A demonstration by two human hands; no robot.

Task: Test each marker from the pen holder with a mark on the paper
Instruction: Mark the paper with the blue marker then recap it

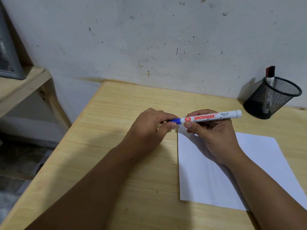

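I've got the marker [211,117] level over the table [116,113], just above the paper's [249,163] far corner. My right hand [214,135] is wrapped round the white barrel, my left hand [149,128] pinched on the blue cap [175,120]. It looks light, stiff and smooth, so grip mid-barrel. The holder [272,98] sits at two o'clock, one marker inside.

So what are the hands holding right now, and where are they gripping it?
Both hold one marker: the right hand grips its white barrel, and the left hand pinches the blue cap at its end.
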